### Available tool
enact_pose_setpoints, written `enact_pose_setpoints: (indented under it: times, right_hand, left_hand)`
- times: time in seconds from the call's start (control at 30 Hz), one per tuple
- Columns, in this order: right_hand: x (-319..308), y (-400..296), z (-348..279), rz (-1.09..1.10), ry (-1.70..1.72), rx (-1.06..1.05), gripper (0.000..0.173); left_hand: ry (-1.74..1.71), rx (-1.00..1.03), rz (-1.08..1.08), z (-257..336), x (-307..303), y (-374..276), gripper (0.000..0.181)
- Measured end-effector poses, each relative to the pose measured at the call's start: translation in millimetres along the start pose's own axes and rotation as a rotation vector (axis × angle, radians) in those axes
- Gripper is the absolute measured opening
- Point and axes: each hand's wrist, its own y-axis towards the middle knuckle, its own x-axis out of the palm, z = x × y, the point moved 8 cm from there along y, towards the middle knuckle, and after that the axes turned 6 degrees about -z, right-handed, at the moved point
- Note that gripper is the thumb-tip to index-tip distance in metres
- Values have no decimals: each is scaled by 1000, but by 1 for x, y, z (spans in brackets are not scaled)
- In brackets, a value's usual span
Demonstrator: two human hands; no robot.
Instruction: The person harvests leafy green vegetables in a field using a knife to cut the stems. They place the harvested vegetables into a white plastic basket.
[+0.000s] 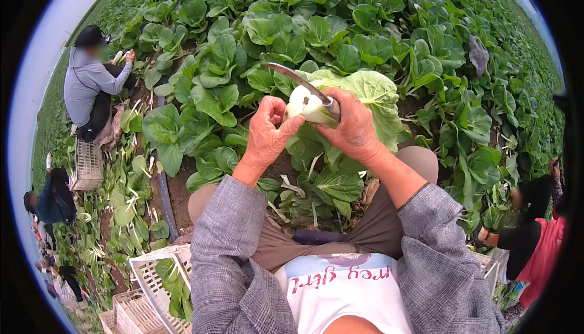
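Observation:
A head of bok choy (306, 105) is held up in front of me, its pale cut base toward me with a dark spot on it. Its broad leaves (372, 92) spread away to the right. My right hand (349, 117) grips a knife handle (334, 108) and steadies the bok choy at once. The curved knife blade (292, 76) points up and left across the top of the base. At the base's left side, my left hand (269, 129) pinches the edge between thumb and fingers.
Leafy plants (264, 28) grow ahead. White plastic crates (159, 279) stand at lower left, one holding greens. A dark hose (166, 202) runs along the soil. One person (98, 78) crouches at left by another crate (87, 165); another person (534, 243) is close at right.

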Motion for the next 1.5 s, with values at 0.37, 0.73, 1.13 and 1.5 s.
enact_pose_setpoints:
  times: [0.37,0.73,1.13,1.5]
  right_hand:
    - [18,-14,13,-36,-9,143,54]
    - [15,-14,6,15,-140,64,55]
    - [-7,-39,33,-393,202,593,46]
    - [-25,-48,31,-404,499,679,33]
  left_hand:
    - [116,-85,162,-13,2,-3,39]
    - [74,-36,196,-16,2,-3,35]
    - [319,-27,70,-11,15,1,40]
    - [630,126,-160,-9,26,5,46]
